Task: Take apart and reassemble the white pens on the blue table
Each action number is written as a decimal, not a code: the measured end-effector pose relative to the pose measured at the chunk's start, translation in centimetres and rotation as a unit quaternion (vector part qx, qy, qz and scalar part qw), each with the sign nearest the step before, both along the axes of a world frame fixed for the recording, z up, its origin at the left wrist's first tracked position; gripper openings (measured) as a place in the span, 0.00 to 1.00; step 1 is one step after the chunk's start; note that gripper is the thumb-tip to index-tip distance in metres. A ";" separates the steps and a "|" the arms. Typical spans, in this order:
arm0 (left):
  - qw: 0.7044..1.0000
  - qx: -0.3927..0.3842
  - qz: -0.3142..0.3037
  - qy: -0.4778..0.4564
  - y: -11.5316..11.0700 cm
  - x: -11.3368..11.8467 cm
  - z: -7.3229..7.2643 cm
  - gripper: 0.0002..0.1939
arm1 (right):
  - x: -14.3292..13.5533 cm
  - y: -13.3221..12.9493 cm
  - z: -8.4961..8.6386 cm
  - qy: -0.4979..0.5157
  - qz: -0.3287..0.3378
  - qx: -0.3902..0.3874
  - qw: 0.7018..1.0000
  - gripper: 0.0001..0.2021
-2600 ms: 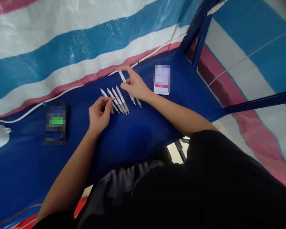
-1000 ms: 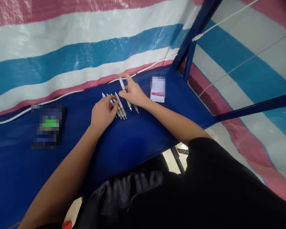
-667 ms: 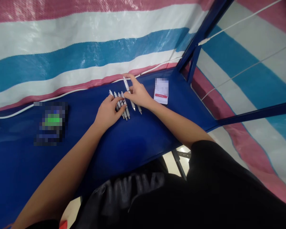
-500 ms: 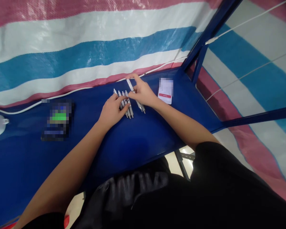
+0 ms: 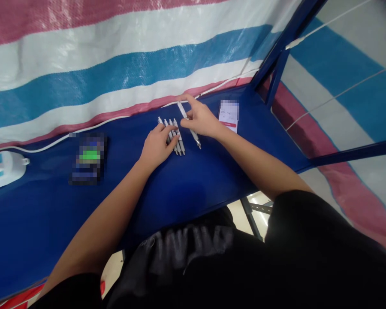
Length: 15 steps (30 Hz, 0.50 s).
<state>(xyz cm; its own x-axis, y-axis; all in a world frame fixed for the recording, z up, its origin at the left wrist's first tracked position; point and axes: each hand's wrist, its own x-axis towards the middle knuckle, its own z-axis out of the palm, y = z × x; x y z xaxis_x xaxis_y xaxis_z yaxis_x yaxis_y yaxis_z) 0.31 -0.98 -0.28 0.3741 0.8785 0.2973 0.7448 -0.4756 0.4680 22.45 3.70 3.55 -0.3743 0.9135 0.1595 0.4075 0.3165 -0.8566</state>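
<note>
Several white and grey click pens (image 5: pixel 179 148) lie side by side in a slanted row on the blue table. My left hand (image 5: pixel 156 146) rests over the row, its thumb and fingers curled about the pens' near side and partly covering them. Just to the right, my right hand (image 5: pixel 202 119) pinches a white pen (image 5: pixel 193 134) between thumb and fingers, with the index finger stretched toward its top end. That pen slants parallel to the row, a small gap apart from it. Whether a second pen lies under it I cannot tell.
A phone with a lit screen (image 5: pixel 228 115) lies right of my right hand. Further left sits a dark blurred device (image 5: pixel 89 159), and beyond it a white power strip (image 5: pixel 7 168). A white cable runs along the back edge below a striped tarp (image 5: pixel 122 64). A blue frame post (image 5: pixel 273 60) stands at right.
The view has shifted slightly, bringing more of the power strip into sight. In my right hand two pen tips showed apart before; now they appear together. My left hand stays on the row.
</note>
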 end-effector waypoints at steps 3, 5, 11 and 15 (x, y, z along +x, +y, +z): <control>1.000 0.001 0.000 0.001 0.0 0.1 -0.1 0.16 | 0.0 -0.4 -0.4 0.008 -0.021 0.005 1.000 0.30; 1.000 0.004 0.000 0.003 0.0 0.1 -0.2 0.15 | -0.4 -0.6 -0.7 0.008 -0.029 0.016 0.999 0.31; 1.000 0.031 0.003 0.006 0.1 0.0 -0.4 0.15 | -0.9 -0.9 -1.4 0.001 -0.034 0.044 0.998 0.35; 0.999 0.034 0.012 0.001 -0.1 0.1 -0.1 0.14 | -0.6 -0.7 -1.9 -0.008 -0.035 0.061 0.997 0.35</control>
<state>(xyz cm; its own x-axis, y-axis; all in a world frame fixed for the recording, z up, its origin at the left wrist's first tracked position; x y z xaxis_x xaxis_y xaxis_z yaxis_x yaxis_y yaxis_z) 0.46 -1.03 -0.42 0.3548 0.8643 0.3564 0.7570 -0.4893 0.4331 21.82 3.00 1.65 -0.3132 0.9120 0.2647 0.4464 0.3874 -0.8066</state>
